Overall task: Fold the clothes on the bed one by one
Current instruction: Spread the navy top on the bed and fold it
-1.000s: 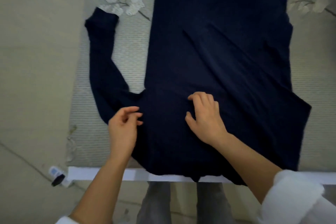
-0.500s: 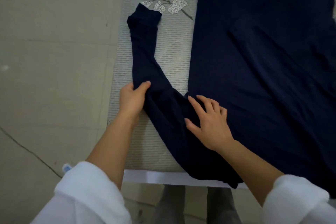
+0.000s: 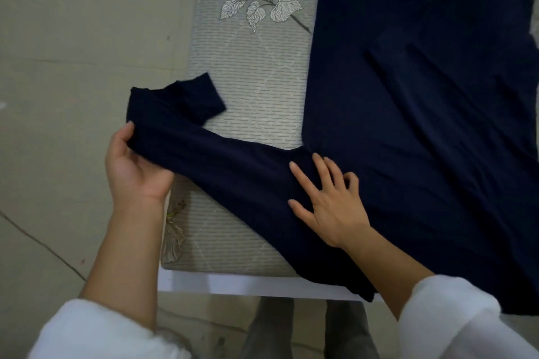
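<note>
L hand (image 3: 137, 166) is turned palm-up; thumb is laid over the navy sleeve (image 3: 204, 151), fingers curled beneath, so it's gripped. L forearm is bared, white cuff (image 3: 96, 329) pushed back nr elbow. R hand (image 3: 329, 204) is pressed palm-down on same fabric, fingers spread, outer two slightly bent. R forearm is angled fwd-left from R cuff (image 3: 455, 309).

Sweater (image 3: 408, 125) on bed (image 3: 250, 73), sleeve (image 3: 204, 148) leftward past edge
</note>
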The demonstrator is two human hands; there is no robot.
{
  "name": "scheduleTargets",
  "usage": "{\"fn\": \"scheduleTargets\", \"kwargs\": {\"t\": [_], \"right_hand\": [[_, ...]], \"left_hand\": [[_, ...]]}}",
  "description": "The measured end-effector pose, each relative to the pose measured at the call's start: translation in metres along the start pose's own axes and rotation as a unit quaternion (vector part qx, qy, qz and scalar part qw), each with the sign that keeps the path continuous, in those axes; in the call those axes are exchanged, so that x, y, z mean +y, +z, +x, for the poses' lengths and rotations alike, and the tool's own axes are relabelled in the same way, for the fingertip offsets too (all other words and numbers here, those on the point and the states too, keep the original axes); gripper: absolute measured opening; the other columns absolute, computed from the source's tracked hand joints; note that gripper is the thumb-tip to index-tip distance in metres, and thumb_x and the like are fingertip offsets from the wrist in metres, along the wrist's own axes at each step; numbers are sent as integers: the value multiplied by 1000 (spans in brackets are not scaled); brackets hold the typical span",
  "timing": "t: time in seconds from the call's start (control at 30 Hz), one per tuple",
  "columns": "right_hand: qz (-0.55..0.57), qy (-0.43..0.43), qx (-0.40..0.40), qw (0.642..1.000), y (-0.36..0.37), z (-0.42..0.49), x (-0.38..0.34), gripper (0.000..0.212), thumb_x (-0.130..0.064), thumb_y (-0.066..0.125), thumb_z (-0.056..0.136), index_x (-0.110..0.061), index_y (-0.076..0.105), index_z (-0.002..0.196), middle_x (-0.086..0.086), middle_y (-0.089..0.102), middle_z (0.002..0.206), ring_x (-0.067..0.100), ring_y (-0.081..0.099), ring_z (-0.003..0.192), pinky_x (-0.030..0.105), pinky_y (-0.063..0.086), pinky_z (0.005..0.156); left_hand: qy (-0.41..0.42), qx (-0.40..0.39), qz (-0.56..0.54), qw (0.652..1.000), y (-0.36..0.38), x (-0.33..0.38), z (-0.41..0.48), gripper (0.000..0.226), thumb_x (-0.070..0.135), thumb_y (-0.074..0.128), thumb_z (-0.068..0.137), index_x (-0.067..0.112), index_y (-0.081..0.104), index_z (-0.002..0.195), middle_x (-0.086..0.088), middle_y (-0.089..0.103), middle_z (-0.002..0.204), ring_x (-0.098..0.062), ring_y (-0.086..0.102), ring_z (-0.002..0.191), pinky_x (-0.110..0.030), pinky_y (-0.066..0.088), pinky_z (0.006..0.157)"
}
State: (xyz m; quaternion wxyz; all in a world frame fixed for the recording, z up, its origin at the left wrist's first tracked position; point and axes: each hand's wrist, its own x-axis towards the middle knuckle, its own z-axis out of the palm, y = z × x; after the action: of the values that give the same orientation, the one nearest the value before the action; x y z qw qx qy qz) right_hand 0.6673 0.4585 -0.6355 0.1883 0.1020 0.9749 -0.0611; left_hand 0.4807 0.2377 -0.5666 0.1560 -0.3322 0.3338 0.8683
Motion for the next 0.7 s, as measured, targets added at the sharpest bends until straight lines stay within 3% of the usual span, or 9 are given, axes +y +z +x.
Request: {"fn": "scheduleTargets", "kwargs": {"t": [0.07,0.17,0.27,0.33,0.43,0.5,0.53,0.57,0.7], "right_hand": [[21,-3,-12,1000,1,-6,-1,69,-66,17,91,-34,7,152,10,17,159,26,16,144,49,25,103],[167,8,0,986,-13,-10,3,67,-66,14,89,-42,-4,150,-6,1,161,11,-3,147,40,6,113],[397,93,105,907,-35,-19,18,56,-52,38,95,-43,21,148,-14,30,151,3,21,139,30,16,112],[505,179,166,828,-45,-24,38,44,-37,47,99,-37,39,142,-12,48,134,2,41,125,23,30,104],[602,309,201,708,-52,-28,75,25,-25,48,99,-26,56,123,-4,63,109,11,59,104,27,47,86],[630,368,192,657,-54,-32,98,22,-18,46,98,-20,58,116,5,65,106,21,63,100,29,51,80],[636,385,175,645,-54,-35,107,22,-15,45,97,-18,58,115,7,66,107,22,64,99,29,52,79],[643,394,157,638,-53,-37,116,23,-13,45,96,-16,58,114,9,66,108,23,64,99,29,52,80],[701,380,110,593,-54,-31,137,20,-16,55,91,-10,65,107,12,68,110,29,65,103,32,53,80]], "left_hand": [[38,-28,44,998,16,1,-2,34,8,61,79,13,59,113,-11,63,123,-27,62,113,-42,51,94],[207,-43,211,954,48,-15,-10,20,5,67,74,19,53,74,-2,62,88,-16,60,86,-31,50,75],[401,-83,428,806,88,-56,-26,28,6,66,68,26,46,68,7,49,79,-3,47,71,-19,40,71],[439,-170,529,706,110,-99,-44,23,7,64,67,24,50,73,9,45,92,0,48,79,-14,38,77],[291,-397,690,531,112,-164,-62,25,16,68,74,24,62,96,0,41,133,-10,48,115,-28,42,97],[160,-463,788,373,93,-193,-67,43,24,67,80,29,55,121,-2,17,156,-21,35,134,-40,41,103],[128,-460,815,328,80,-200,-70,50,25,65,83,30,48,130,-1,9,158,-23,31,136,-42,40,103],[124,-445,830,312,67,-203,-73,55,26,62,86,31,41,137,-1,9,158,-24,31,136,-42,40,103],[211,-367,838,343,27,-193,-81,72,31,58,87,31,19,148,2,39,134,-18,45,117,-35,44,90]]}}
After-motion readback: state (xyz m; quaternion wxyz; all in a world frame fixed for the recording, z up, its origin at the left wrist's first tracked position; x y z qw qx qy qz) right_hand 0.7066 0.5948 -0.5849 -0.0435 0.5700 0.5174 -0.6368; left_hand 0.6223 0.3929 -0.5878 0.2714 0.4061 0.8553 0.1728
